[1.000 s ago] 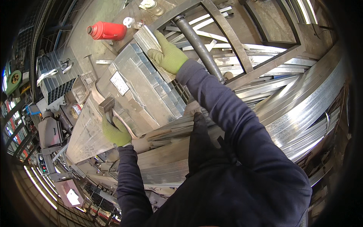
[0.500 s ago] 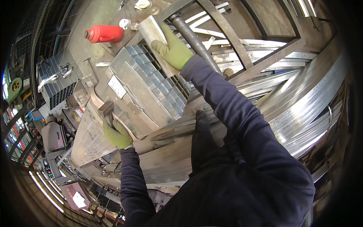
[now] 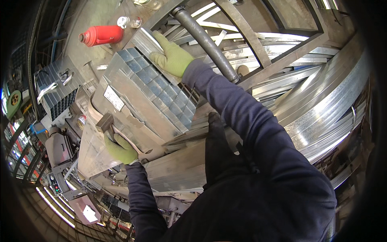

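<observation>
In my gloved left hand (image 3: pixel 121 150) is a hammer, its blocky metal head (image 3: pixel 105 122) pointing up and away from me. The hammer is over a brown sheet beside a stack of square metal tubes (image 3: pixel 155 82). My right hand (image 3: pixel 175 59), in a matching yellow-green glove, is closed on a long silvery metal piece (image 3: pixel 146 40). This piece lies along the right-hand side of the stack, next to the tubes' ends. My thumb is on its near face and the other fingers reach over its far side.
A red thermos (image 3: pixel 102 35) and a clear jar with a white lid (image 3: pixel 130 21) stand at the far left. A dark roller (image 3: pixel 205 44) crosses a steel frame (image 3: pixel 244 34) on the right. Bent metal strips (image 3: pixel 322 105) curve around my right side. Another tube bundle (image 3: pixel 60 94) is farther left.
My right hand has brought the metal piece left and lower, in line with the stack's side. The hammer stays in my left hand. The whole view has shifted slightly.
</observation>
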`<state>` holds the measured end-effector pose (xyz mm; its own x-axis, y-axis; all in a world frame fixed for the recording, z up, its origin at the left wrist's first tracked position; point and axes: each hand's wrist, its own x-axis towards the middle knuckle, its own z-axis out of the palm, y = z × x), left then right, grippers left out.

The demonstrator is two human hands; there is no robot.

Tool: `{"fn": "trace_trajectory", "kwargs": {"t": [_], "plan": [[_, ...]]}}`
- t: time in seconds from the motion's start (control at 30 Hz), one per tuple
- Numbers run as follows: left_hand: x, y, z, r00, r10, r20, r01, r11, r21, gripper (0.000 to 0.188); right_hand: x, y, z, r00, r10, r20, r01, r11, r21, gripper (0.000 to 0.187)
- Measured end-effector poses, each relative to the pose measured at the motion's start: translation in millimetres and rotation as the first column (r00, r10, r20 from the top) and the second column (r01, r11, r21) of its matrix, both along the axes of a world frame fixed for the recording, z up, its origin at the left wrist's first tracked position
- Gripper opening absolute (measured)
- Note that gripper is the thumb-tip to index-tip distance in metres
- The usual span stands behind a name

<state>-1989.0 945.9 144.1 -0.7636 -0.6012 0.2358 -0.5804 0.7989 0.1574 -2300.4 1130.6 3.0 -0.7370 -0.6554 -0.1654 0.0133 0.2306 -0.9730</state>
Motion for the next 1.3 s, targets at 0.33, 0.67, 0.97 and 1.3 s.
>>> {"fn": "trace_trajectory", "kwargs": {"t": [0.33, 0.67, 0.97, 1.3], "plan": [[6, -3, -5, 0.999, 0.053, 0.012, -0.053, 0.998, -0.028, 0.050, -24, 61, -81, 0.923, -0.377, -0.072, 0.378, 0.926, -0.008, 0.083], [8, -1, -5, 0.991, 0.102, 0.082, -0.101, 0.995, -0.024, 0.053, 42, 44, -113, 0.974, -0.030, 0.224, 0.020, 0.999, 0.046, 0.081], [4, 2, -3, 0.987, 0.134, 0.084, -0.136, 0.990, 0.030, 0.054, 7, 33, -126, 0.922, -0.189, 0.337, 0.165, 0.981, 0.101, 0.082], [12, -1, -7, 0.987, 0.134, 0.088, -0.132, 0.991, -0.030, 0.053, 17, 15, -168, 0.895, -0.114, 0.431, 0.192, 0.971, -0.143, 0.080]]}}
